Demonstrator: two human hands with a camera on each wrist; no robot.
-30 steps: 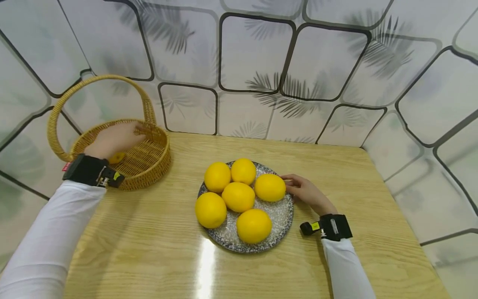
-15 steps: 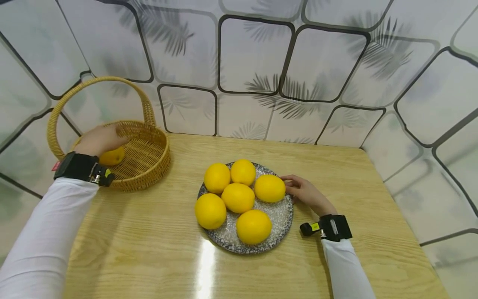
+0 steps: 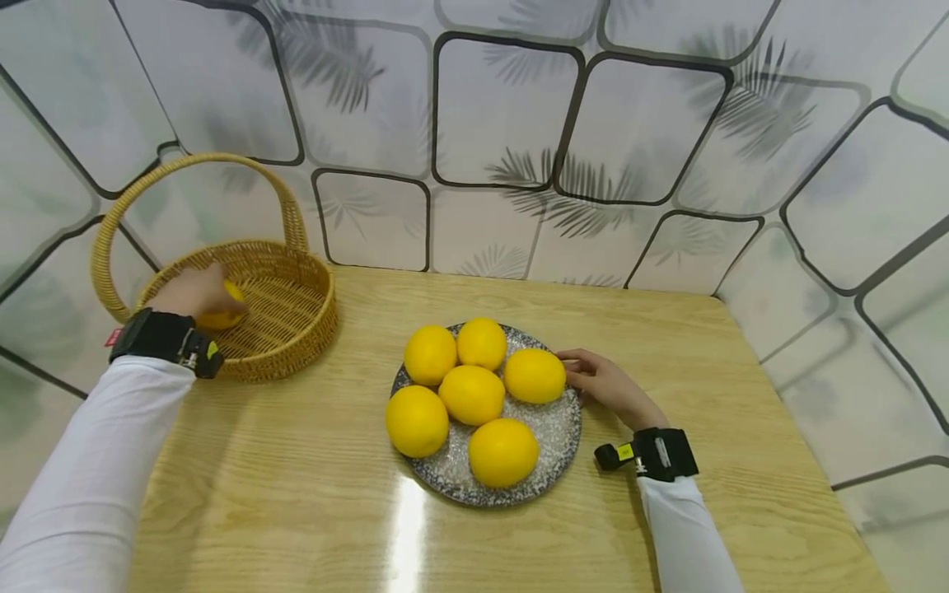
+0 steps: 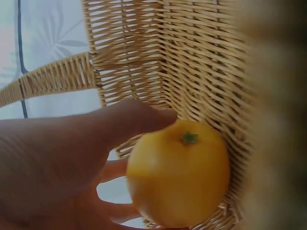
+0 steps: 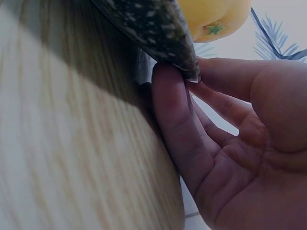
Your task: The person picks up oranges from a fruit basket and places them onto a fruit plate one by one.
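Observation:
In the head view a wicker basket (image 3: 300, 350) with a tall handle stands at the left. My left hand (image 3: 194, 293) reaches into it and grips a yellow-orange orange (image 4: 182, 177), which shows a green star-shaped stem end in the left wrist view. The thumb lies on the fruit's top, and fingers show on its far side, partly hidden. At the middle of the table is a speckled grey plate (image 3: 552, 424) bearing several oranges (image 3: 472, 395). My right hand (image 3: 611, 387) pinches the plate's right rim, one digit beneath the edge and another at its upper side.
Everything stands on a light wooden table (image 3: 311, 486). A wall covering (image 3: 489, 226) with leaf prints and dark outlines rises behind the table and along its right. The basket's arched handle (image 3: 111, 247) curves up around the left hand's area.
My left hand has shifted left inside the basket, then closed over the orange there, which it had left partly uncovered half a second ago. The right hand and plate have stayed put.

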